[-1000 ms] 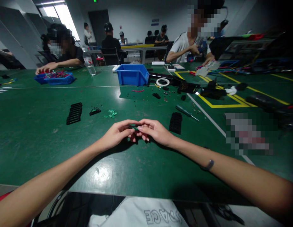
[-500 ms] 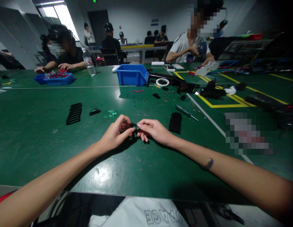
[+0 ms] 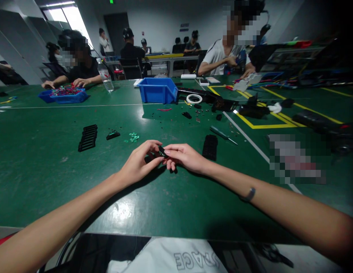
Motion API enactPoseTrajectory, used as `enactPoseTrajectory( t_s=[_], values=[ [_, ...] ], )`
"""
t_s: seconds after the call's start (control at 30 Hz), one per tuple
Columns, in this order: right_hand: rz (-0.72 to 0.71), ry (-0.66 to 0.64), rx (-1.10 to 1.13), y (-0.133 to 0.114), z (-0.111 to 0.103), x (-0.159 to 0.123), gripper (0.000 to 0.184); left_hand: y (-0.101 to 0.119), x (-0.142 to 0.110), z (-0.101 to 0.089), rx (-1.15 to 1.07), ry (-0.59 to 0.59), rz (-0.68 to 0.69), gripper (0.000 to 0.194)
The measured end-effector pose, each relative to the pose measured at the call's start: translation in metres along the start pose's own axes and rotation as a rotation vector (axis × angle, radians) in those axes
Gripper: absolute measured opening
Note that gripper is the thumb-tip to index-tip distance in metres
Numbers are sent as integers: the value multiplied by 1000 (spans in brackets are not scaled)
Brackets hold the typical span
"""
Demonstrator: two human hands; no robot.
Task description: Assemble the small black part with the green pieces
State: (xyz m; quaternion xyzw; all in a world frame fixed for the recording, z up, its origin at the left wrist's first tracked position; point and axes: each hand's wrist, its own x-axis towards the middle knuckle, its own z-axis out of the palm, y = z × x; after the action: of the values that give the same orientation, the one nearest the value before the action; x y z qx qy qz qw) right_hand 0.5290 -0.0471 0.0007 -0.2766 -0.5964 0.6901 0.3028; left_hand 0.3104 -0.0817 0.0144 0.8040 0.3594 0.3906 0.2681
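Between my two hands, just above the green table (image 3: pixel 122 204), is a small black plastic part (image 3: pixel 162 152) with a bit of green on it. My left hand (image 3: pixel 142 158) closes on its left side with thumb and fingers. From the right, my right hand (image 3: pixel 183 154) pinches the same part, other fingers curled beneath. Its exact kind is too small to make out. Left of the hands lie a row of black slotted parts (image 3: pixel 88 138), a black piece with tiny bits (image 3: pixel 113 135) and a pile of small green boards (image 3: pixel 133 137). A black block of parts (image 3: pixel 210 148) lies right.
A screwdriver (image 3: pixel 222 134) lies beyond the black block. Farther back stand a blue bin (image 3: pixel 157 91), a white tape roll (image 3: pixel 194 99), small scattered screws and a water bottle (image 3: pixel 106 77). Blue trays of wires (image 3: pixel 70 97) sit by a co-worker; another works opposite.
The small black part has turned slightly between my fingers, showing less green. Both hands stay close together around it. The view has shifted a little.
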Motion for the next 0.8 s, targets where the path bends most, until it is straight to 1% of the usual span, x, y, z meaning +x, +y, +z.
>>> enactPoseTrajectory(
  t_s=[0.17,0.33,0.43,0.6,0.8],
  values=[
    [20,-22,-100,-3,2,-2,39,0,0,3,40,47,6,20],
    [-8,-14,-141,-4,4,-4,37,3,0,6,60,85,-8,22],
    [-22,-3,-165,-4,6,-4,36,5,0,7,104,120,7,18],
    [-21,20,-156,-4,7,-3,38,9,0,7,153,165,46,14],
    [-11,34,-135,-3,5,-2,40,11,0,5,168,164,52,12]
  ],
)
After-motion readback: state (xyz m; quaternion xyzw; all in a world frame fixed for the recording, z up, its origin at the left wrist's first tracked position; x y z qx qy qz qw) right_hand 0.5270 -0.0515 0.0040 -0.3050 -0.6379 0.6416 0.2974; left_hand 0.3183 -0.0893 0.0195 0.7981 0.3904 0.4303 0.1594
